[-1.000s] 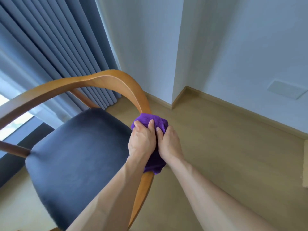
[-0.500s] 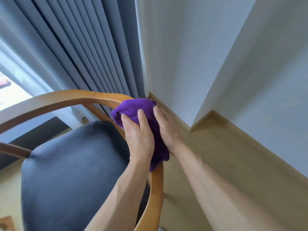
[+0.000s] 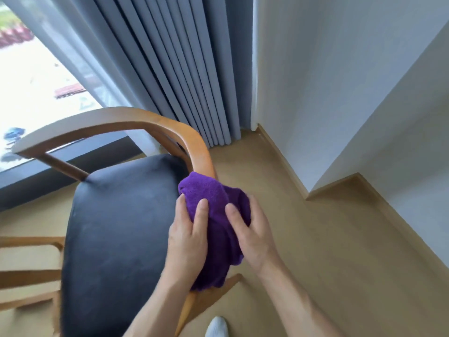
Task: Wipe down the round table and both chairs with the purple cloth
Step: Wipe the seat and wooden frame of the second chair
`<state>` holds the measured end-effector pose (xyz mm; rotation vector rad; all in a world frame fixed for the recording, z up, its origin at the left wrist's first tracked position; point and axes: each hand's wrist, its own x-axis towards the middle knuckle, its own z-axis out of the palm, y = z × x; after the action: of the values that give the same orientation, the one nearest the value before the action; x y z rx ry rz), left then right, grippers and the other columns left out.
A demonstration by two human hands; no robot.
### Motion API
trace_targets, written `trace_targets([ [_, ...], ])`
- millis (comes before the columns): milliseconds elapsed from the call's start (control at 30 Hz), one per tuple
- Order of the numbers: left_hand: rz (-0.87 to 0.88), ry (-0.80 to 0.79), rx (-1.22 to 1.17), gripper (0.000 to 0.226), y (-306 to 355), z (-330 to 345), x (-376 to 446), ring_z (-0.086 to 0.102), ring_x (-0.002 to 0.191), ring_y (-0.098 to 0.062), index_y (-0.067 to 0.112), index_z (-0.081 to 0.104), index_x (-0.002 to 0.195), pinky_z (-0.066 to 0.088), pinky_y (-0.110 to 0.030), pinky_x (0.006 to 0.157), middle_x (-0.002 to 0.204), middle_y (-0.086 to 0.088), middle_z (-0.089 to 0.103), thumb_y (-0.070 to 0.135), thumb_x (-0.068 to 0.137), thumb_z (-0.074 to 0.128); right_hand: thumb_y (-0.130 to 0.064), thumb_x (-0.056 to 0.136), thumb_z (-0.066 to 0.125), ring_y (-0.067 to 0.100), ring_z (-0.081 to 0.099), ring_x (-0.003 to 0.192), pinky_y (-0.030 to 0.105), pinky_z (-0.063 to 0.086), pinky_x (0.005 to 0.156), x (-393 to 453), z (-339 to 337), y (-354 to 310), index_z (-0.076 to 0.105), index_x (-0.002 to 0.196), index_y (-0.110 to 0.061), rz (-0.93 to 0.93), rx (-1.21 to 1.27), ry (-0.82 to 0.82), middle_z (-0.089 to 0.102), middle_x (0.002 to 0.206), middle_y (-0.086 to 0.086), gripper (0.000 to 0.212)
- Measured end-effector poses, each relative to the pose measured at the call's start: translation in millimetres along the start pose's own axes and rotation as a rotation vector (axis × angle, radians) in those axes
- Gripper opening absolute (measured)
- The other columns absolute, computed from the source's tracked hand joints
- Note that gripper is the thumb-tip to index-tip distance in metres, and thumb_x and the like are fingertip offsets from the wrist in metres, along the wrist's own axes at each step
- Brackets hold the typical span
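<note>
A wooden chair (image 3: 114, 117) with a curved armrest rail and a dark blue seat (image 3: 116, 227) fills the left half of the view. The purple cloth (image 3: 218, 222) is draped over the right side of the rail. My left hand (image 3: 188, 237) and my right hand (image 3: 252, 234) hold the cloth from either side, fingers curled round it and the rail beneath. The round table is out of view.
Grey curtains (image 3: 184, 69) hang behind the chair beside a window (image 3: 36, 76). White walls (image 3: 340, 81) with a wooden skirting form a corner at the right. Wooden slats of another piece of furniture (image 3: 29, 278) show at the left edge. A white-socked foot (image 3: 217, 327) stands on the wood floor.
Both hands and the cloth have slid back down the rail's right side, away from its top bend. The camera has tilted up and left, showing more window and curtain.
</note>
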<state>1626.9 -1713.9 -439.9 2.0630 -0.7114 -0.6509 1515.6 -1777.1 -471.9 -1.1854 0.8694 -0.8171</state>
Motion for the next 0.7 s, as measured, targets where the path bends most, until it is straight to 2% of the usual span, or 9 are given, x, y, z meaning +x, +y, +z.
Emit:
trace_targets([
  [100,0.025,0.016,-0.001,0.018,2,0,-3,0.059,0.088,0.015,0.038,0.055,0.104,0.038,-0.001,0.069,0.093,0.034,0.065,0.052,0.100,0.045,-0.048,0.074,0.079,0.010,0.069,0.099,0.033,0.056,0.088,10,-37,-11,0.064,0.112,-0.031,0.024,-0.100,-0.216,0.073,0.106,-0.009,0.044],
  [200,-0.007,0.027,-0.055,0.030,3,3,-5,0.061,0.096,0.008,0.048,0.058,0.106,0.047,-0.023,0.086,0.103,0.029,0.066,0.067,0.087,0.045,-0.043,0.071,0.084,0.013,0.067,0.082,0.033,0.055,0.076,26,-60,-18,0.071,0.095,-0.022,0.019,-0.228,-0.322,0.072,0.090,-0.005,0.035],
  [267,-0.058,0.020,-0.125,0.037,2,1,-5,0.065,0.100,-0.005,0.046,0.061,0.109,0.052,-0.041,0.091,0.105,0.019,0.069,0.069,0.082,0.051,-0.040,0.070,0.086,0.008,0.058,0.078,0.021,0.045,0.068,32,-65,-17,0.065,0.088,-0.022,0.048,-0.322,-0.252,0.063,0.088,-0.009,0.033],
  [367,-0.105,0.009,-0.181,0.037,5,-1,-8,0.066,0.099,-0.018,0.038,0.062,0.105,0.054,-0.052,0.091,0.101,0.011,0.069,0.064,0.078,0.059,-0.030,0.081,0.080,0.007,0.054,0.094,0.010,0.039,0.067,17,-57,-6,0.051,0.104,-0.028,0.118,-0.549,0.092,0.052,0.105,-0.011,0.036],
  [400,-0.111,0.015,-0.179,0.037,5,-3,-9,0.066,0.097,-0.019,0.036,0.062,0.103,0.053,-0.052,0.089,0.098,0.010,0.069,0.062,0.077,0.060,-0.025,0.086,0.075,0.008,0.055,0.095,0.012,0.042,0.069,5,-48,-3,0.052,0.108,-0.027,0.089,-0.507,0.170,0.053,0.107,-0.010,0.032],
  [467,-0.108,0.039,-0.163,0.036,4,-4,-15,0.063,0.087,-0.016,0.030,0.060,0.097,0.051,-0.049,0.081,0.091,0.008,0.068,0.059,0.076,0.060,-0.025,0.095,0.061,0.010,0.059,0.102,0.024,0.050,0.082,-22,-20,1,0.057,0.120,-0.021,0.015,-0.376,0.142,0.059,0.114,-0.007,0.026],
  [567,-0.103,0.065,-0.100,0.039,2,-1,-26,0.062,0.081,-0.011,0.030,0.055,0.096,0.050,-0.043,0.079,0.089,0.010,0.066,0.062,0.074,0.057,-0.042,0.097,0.039,-0.002,0.046,0.129,0.015,0.040,0.104,-44,18,-1,0.041,0.146,-0.027,0.095,-0.125,0.004,0.049,0.142,-0.015,0.051],
  [633,-0.084,0.066,-0.040,0.040,9,3,-26,0.063,0.085,-0.003,0.036,0.053,0.100,0.051,-0.039,0.082,0.094,0.015,0.066,0.066,0.075,0.053,-0.058,0.094,0.033,-0.005,0.047,0.127,0.009,0.042,0.100,-34,27,-5,0.037,0.146,-0.035,0.153,0.016,-0.010,0.049,0.141,-0.019,0.057],
  [700,-0.077,0.054,-0.051,0.040,19,7,-14,0.064,0.092,-0.001,0.040,0.054,0.106,0.050,-0.038,0.089,0.098,0.017,0.067,0.069,0.078,0.049,-0.064,0.089,0.033,-0.010,0.053,0.117,0.004,0.044,0.089,-13,28,-10,0.044,0.138,-0.039,0.156,0.068,0.000,0.054,0.131,-0.022,0.056],
])
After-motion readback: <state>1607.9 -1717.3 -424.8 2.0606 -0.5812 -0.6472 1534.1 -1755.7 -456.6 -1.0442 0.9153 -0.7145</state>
